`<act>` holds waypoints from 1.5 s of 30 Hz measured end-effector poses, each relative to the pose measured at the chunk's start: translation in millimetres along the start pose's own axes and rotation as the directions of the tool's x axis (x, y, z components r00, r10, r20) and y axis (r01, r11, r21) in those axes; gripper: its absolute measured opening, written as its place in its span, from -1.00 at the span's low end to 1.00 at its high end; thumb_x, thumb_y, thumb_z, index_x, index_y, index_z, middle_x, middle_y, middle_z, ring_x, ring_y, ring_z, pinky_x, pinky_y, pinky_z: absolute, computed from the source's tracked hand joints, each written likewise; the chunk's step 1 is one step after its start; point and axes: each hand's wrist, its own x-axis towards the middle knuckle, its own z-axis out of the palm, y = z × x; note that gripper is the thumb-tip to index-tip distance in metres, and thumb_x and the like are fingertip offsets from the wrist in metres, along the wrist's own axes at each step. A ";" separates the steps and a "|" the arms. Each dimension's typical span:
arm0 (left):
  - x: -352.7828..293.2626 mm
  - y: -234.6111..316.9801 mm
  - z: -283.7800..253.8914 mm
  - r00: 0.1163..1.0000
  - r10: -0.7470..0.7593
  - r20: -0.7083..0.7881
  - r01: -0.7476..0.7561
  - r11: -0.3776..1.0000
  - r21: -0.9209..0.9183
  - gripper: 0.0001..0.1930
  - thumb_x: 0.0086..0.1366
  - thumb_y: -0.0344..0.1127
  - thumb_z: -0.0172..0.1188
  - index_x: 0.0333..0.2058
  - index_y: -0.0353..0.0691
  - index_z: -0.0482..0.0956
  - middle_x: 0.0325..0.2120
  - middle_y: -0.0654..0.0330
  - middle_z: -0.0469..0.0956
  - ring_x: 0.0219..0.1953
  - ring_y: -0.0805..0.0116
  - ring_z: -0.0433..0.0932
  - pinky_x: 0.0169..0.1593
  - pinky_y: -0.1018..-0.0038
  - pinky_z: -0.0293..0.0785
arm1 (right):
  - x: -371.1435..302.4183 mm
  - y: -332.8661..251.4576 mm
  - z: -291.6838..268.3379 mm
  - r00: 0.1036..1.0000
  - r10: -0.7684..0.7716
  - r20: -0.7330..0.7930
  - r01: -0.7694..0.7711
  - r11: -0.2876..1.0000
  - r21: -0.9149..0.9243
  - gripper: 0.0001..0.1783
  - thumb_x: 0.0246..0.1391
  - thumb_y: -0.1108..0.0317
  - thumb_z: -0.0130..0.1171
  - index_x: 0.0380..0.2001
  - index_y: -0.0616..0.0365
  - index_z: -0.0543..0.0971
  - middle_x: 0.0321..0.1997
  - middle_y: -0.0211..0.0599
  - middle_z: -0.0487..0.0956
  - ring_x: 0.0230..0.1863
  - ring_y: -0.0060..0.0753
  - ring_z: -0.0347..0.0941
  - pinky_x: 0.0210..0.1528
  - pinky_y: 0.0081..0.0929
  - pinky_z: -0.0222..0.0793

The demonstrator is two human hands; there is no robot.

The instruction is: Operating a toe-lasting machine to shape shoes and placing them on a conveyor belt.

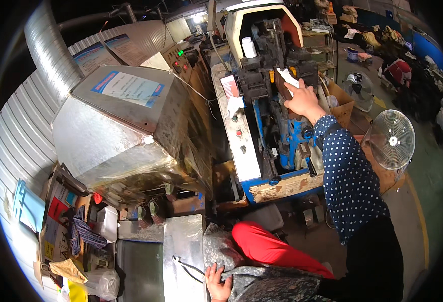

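My right hand [304, 99] reaches far forward over a black and blue machine [292, 136]. Its fingers close on the lower end of a white piece that looks like cloth [287, 76], lying against a brown block in the machine. Down at the lower middle, my left hand [218, 284] holds nothing. Its fingers are apart on my dark patterned apron [221, 246], beside the edge of a metal table [183, 241]. Near those fingers lies a pair of pliers [189, 268] with dark handles.
A metal hood [111, 110] stands at the left. On the machine are a white bottle [248, 48], another white cloth [235, 105] and a panel with a red button [238, 133]. Two fans, the nearer one [392, 141] round and wire-caged, stand right. Boots [148, 213] sit beyond the table.
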 end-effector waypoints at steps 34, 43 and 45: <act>0.4 8.4 -0.3 0.999 -0.033 -0.031 0.032 0.999 -0.034 -0.50 0.27 -0.27 0.29 0.19 -0.21 0.57 0.29 -0.13 0.41 0.35 -0.29 0.27 0.39 0.01 0.20 | 15.7 -8.0 -32.1 0.994 0.029 0.103 -0.032 0.999 0.030 -0.16 -0.09 0.01 0.32 0.37 -0.38 0.44 0.55 0.05 0.16 0.31 0.31 0.32 0.36 -0.11 0.32; -1.5 2.8 4.1 0.999 -0.014 -0.044 0.014 1.000 -0.005 -0.50 0.27 -0.24 0.27 0.18 -0.24 0.57 0.25 -0.15 0.45 0.33 -0.31 0.29 0.41 -0.03 0.16 | 22.6 -11.8 -36.3 0.995 0.086 0.046 -0.087 0.996 0.024 -0.09 -0.13 -0.02 0.34 0.39 -0.21 0.42 0.51 0.31 0.14 0.36 0.35 0.32 0.37 -0.12 0.31; -1.1 2.8 3.5 0.999 0.007 -0.051 -0.007 1.000 -0.001 -0.51 0.28 -0.24 0.26 0.18 -0.25 0.57 0.25 -0.16 0.45 0.33 -0.32 0.29 0.40 -0.05 0.17 | 22.5 -11.4 -35.6 0.995 0.089 0.048 -0.090 0.996 0.020 -0.08 -0.13 -0.02 0.36 0.37 -0.08 0.42 0.46 0.29 0.23 0.34 0.30 0.35 0.33 -0.12 0.36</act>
